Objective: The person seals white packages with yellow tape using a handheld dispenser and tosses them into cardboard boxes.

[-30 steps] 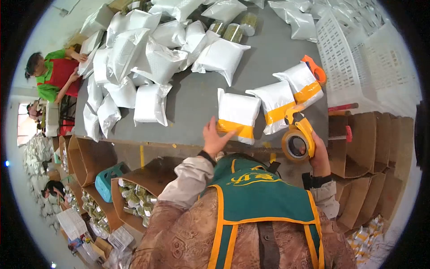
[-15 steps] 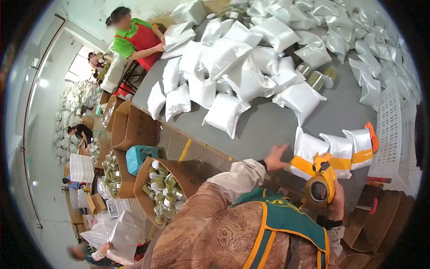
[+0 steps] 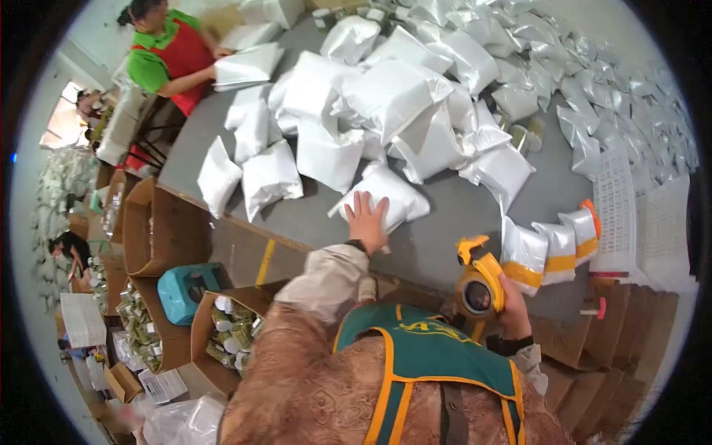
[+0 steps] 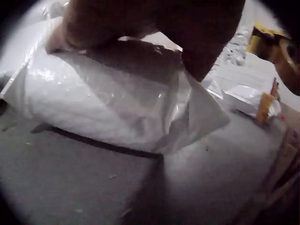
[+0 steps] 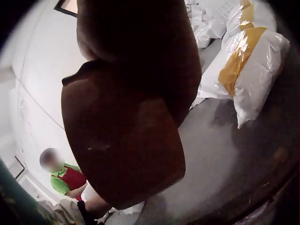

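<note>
Left hand [image 3: 365, 224] lies over the near end of a plump white bag [image 3: 404, 202] at the front of the grey table [image 3: 437, 248]; from the head camera I see its fingers spread apart, touching the wrapper. My left wrist feed is dim, but it shows the hand against the bag's top, with the film creased and one corner jutting out. Right hand [image 3: 513, 308] is clamped round a yellow tape dispenser [image 3: 491, 276], its tape roll [image 3: 473, 297] facing the person's body. Just beyond the dispenser I count three white parcels [image 3: 525, 248] in a row, each banded with yellow-brown tape; an orange object [image 3: 591, 213] sits behind the farthest. Past the left hand rises a heap of white bags [image 3: 400, 85], a few jars [image 3: 526, 135] showing near its right edge. White perforated crate [image 3: 617, 200] stands at the table's right side. At the far left corner I note a person in a red apron [image 3: 182, 63], hands at a stack of white packets [image 3: 248, 67]. Below the near edge: teal stool [image 3: 178, 295], cartons alongside.
</note>
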{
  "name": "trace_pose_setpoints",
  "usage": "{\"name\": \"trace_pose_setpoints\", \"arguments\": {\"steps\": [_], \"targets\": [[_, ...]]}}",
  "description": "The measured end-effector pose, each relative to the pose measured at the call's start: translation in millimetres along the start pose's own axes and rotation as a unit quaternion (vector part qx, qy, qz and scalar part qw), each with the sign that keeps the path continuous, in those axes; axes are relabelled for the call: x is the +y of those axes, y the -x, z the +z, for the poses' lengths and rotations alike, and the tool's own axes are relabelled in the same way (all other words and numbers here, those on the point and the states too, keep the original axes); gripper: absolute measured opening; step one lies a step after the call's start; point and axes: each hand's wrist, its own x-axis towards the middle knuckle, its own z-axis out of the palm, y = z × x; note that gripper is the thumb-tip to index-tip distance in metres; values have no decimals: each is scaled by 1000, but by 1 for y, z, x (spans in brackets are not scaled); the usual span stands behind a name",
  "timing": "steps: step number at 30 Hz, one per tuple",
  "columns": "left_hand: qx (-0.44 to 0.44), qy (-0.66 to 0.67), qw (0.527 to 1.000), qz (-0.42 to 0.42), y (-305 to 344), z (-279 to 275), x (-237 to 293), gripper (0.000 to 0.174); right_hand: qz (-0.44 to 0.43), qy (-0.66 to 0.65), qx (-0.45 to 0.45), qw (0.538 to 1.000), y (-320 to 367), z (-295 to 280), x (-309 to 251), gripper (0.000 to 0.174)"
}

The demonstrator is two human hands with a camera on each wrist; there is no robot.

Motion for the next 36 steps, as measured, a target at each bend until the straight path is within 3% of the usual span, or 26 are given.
{"name": "trace_pose_setpoints", "arguments": {"steps": [2,4,5,8,9,13,16,18,21,22,23,25,26,28,31,34,35,36], "targets": [[-84,-63,982,155,14,-2,-39,82,12,-6,31,999,5,16,-5,34],[-7,-155,948,277,29,-6,-82,82,17,3,50,999,11,16,-1,35],[-119,-118,950,263,35,-44,-72,75,26,0,49,998,15,16,-3,36],[-20,75,986,150,44,-18,-91,66,17,-13,114,993,14,21,1,36],[58,167,978,113,57,-9,-83,57,5,9,58,998,17,13,0,37],[49,34,995,75,91,-10,-28,66,37,27,50,998,15,-5,-5,34],[70,73,995,21,67,22,9,69,30,47,35,998,20,-12,-11,34],[22,99,994,32,46,30,49,64,17,101,-15,995,7,-34,-9,35],[157,-13,977,141,31,42,84,45,1,165,-21,986,4,-26,-7,32],[71,155,976,132,32,44,87,40,-10,198,-28,980,0,-28,-5,31],[-17,316,941,117,37,45,86,37,-4,262,-55,964,-4,-34,-1,33],[-170,577,799,26,65,25,96,38,-26,262,-101,959,-3,-29,4,34],[-251,570,778,-79,81,11,106,39,-35,259,-125,957,-1,-23,8,35],[-235,694,664,-151,98,26,103,39,-16,300,-133,944,-6,-28,24,39],[-300,761,529,-227,93,34,78,38,-48,361,-145,920,1,-11,17,43],[-345,740,536,-216,101,27,78,31,-77,398,-149,902,3,-1,18,44],[-338,763,512,-203,100,37,72,24,-78,405,-148,899,3,0,20,43],[-326,751,534,-213,99,40,70,21,-80,412,-145,896,3,2,22,42]]}}
